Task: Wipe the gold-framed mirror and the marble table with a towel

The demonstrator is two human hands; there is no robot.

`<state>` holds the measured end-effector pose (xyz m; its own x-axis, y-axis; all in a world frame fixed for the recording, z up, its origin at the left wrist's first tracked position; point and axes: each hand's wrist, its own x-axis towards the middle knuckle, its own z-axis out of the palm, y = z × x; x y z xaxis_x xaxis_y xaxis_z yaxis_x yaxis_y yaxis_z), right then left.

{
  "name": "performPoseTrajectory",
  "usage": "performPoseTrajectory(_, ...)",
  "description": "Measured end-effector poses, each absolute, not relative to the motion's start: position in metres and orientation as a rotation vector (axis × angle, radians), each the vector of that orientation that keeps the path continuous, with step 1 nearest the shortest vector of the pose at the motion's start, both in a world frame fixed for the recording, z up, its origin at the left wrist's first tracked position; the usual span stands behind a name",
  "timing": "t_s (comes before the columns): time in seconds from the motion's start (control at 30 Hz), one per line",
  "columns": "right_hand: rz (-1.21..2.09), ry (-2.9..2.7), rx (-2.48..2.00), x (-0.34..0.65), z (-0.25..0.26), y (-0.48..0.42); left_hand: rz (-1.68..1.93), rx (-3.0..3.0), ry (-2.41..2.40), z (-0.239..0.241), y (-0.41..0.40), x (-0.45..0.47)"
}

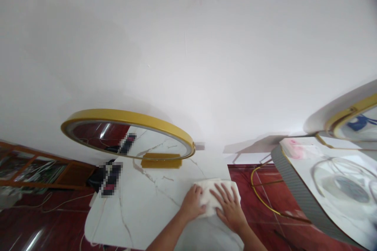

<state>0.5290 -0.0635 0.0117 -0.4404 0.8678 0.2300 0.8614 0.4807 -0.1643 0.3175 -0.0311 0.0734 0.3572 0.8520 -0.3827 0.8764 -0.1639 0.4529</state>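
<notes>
A white folded cloth (208, 196) lies at the right side of a white marble-patterned tabletop (147, 211). My left hand (192, 203) has its fingers curled over the cloth's left edge, the thumb pointing inward along it. Flat on the right part of the cloth rests my right hand (231, 207), its fingers spread. A round gold-framed mirror (129, 115) stands tilted on a gold base (161, 161) behind and to the left of my hands.
A second white-topped table (312, 168) stands to the right, holding a pink-and-white packet (303, 150) and another gold-framed mirror (362, 106). Between the tables is red floor (244, 188) with a yellow curved metal frame (259, 198). A wooden shelf (73, 172) stands at left.
</notes>
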Motion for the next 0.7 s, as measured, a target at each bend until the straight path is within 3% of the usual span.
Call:
performPoseTrajectory(0.4,0.068,-2.344,-1.767,0.516,0.001,0.068,-0.028,1.991,1.739,0.079,0.073,0.341)
performPoseTrajectory(0.7,-0.004,-2.242,-1.807,0.512,0.019,-0.012,0.002,2.047,1.653,0.087,0.015,0.333)
